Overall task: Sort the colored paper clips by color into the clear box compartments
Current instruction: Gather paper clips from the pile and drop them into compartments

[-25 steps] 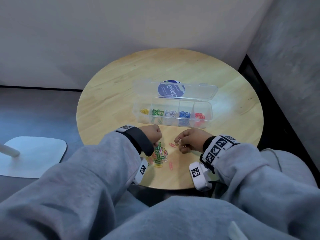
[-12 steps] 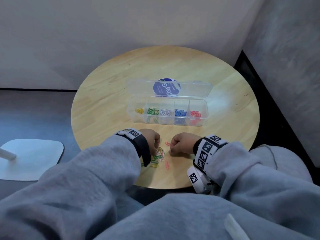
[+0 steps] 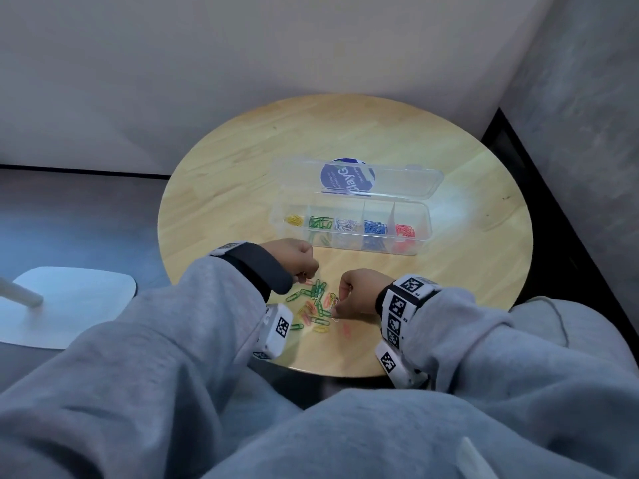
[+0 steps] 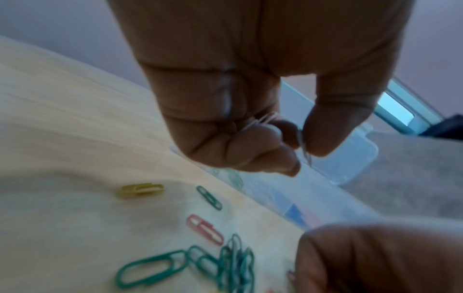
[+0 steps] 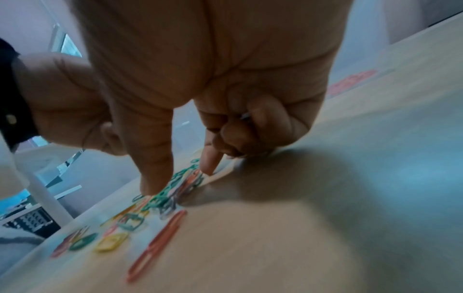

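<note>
The clear box (image 3: 423, 233) lies open mid-table with yellow, green, white, blue and red clips in separate compartments. A loose pile of mixed paper clips (image 3: 316, 304) lies near the front edge between my hands. My left hand (image 3: 304, 267) hovers at the pile's left, fingers curled; in the left wrist view the left hand (image 4: 300, 154) pinches a pale clip (image 4: 307, 156) and holds another white clip (image 4: 260, 122) in the fist. My right hand (image 3: 340, 302) is on the pile's right side. In the right wrist view the right hand (image 5: 180, 180) pokes thumb and forefinger into the clips (image 5: 172, 190), its other fingers curled round a white clip (image 5: 245, 116).
The round wooden table (image 3: 242, 188) stands in a corner, with walls behind and to the right. The box lid (image 3: 408, 181) lies open behind the compartments. A white stand base (image 3: 69, 305) is on the floor at left. My grey-clad knees are under the front edge.
My right hand has moved left and down onto the pile, the white clip tucked into its curled fingers. The left hand has stayed by the pile.
</note>
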Demonstrator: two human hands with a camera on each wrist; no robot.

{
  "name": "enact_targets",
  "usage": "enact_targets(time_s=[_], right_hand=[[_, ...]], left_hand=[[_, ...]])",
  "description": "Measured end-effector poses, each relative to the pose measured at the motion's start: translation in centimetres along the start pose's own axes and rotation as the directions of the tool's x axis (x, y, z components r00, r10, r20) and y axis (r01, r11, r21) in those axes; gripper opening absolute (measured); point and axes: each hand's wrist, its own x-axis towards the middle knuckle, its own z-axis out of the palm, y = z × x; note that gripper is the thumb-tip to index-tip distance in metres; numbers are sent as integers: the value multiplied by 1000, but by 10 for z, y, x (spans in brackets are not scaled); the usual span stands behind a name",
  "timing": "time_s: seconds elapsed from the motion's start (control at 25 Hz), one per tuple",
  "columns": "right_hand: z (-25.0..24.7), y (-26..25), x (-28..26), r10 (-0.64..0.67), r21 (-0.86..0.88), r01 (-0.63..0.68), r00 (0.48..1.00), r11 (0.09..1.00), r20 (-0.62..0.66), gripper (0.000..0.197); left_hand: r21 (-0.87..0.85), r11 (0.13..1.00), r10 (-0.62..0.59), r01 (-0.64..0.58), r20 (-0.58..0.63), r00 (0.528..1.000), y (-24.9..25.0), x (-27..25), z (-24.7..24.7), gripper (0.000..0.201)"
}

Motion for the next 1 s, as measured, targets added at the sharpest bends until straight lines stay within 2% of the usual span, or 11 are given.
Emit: enact_targets(time_s=[0.08,0.2,0.4,0.52,0.6,0.64,0.68,0.76,0.88,1.0], right_hand=[[4,-6,1,6,-34,-7,1000,999,-23,24],[4,-13,3,13,-72,-15,999,997,-36,15],[3,-12,3,43,-18,-43,999,999,-8,3],[-4,-2,2,69,187,-69,998,980,1,9],[-9,4,2,82,296,-83,996,952,17,10],[-11,6,2,93,366,-101,995,925,40,12],[-12,9,2,101,443,-123,992,888,73,15],[-14,11,0,98,501,-137,990,855,104,18],[-16,13,0,94,377,-110,994,920,59,19],[-14,13,2,81,145,-75,996,987,-34,16]], left_hand=[[-239,971,-4,-1,-22,1000,0,-4,-6,36],[-410,912,-31,22,-13,999,1,-8,-12,33],[-498,857,-144,134,18,989,-4,-9,-11,36],[-508,843,-191,180,31,981,-4,-7,-7,29],[-343,924,-184,167,-17,983,-1,-6,-6,23],[-153,979,-139,132,-37,990,-2,-4,-5,19],[33,996,-79,80,-39,996,-2,-3,-3,15],[273,961,-25,29,-18,1000,-5,0,2,11],[443,895,-48,49,-14,999,-6,1,15,7],[490,871,-50,41,6,999,-4,6,21,18]])
